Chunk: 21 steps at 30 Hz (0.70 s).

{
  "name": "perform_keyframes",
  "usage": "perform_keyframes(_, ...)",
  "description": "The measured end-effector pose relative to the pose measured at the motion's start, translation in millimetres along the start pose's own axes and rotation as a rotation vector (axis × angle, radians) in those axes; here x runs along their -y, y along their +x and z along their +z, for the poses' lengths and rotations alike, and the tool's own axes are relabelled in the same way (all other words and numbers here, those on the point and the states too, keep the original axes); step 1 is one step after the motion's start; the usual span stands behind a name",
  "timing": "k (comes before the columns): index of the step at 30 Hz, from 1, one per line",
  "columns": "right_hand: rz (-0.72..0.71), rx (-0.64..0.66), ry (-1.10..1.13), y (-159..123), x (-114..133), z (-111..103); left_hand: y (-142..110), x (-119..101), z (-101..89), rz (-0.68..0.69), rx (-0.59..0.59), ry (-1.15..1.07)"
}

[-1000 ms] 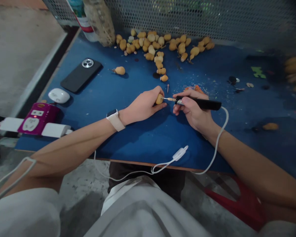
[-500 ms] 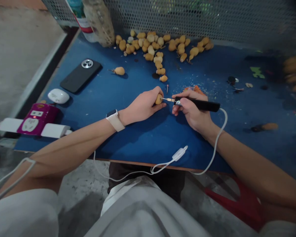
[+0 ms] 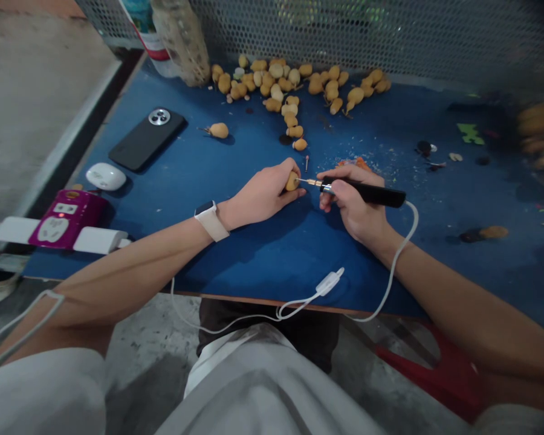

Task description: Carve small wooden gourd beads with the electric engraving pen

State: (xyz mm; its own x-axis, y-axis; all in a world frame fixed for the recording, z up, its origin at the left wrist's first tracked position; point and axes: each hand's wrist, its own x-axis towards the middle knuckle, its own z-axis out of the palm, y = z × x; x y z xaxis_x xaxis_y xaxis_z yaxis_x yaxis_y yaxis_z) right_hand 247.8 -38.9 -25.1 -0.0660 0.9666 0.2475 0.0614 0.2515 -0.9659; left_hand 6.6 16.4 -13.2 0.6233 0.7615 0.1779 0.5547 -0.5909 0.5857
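Bit (image 3: 309,181) set at the gourd (image 3: 292,180).
Our left hand (image 3: 263,194) clasps it tightly; our right hand (image 3: 351,205) pinches the pen drill (image 3: 367,191); steadiness needed next.

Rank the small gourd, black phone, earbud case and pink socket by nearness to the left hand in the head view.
Left hand, nearest first:
1. Small gourd: ahead-left.
2. Black phone: farther left.
3. Earbud case: left again.
4. Pink socket: table's left edge.

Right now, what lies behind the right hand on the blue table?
Behind the right hand, orange scraps and pale shavings lie on the blue table. The part of the table under the hand, and anything there, is covered and cannot be seen.
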Motion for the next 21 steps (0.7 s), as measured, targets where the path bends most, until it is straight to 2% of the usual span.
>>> perform_keyframes(4,-0.127,-0.169,-0.018,-4.0,8.1,2.7,-0.5,-1.5,-1.9,0.003,0.007,-0.028)
perform_keyframes(7,-0.194,-0.091,0.036,-3.5,9.4,2.9,-0.9,-2.7,-2.3,0.001,-0.002,-0.032)
perform_keyframes(10,-0.118,0.006,0.065,-0.9,5.8,0.2,-0.6,-3.3,-2.3,-0.012,-0.006,-0.028)
perform_keyframes(15,0.055,0.04,0.095,1.2,2.2,-4.1,-0.3,-3.5,-2.5,-0.014,0.01,-0.023)
perform_keyframes(21,0.069,0.024,0.097,2.3,3.4,-2.3,-0.7,-1.9,0.2,-0.003,0.014,-0.018)
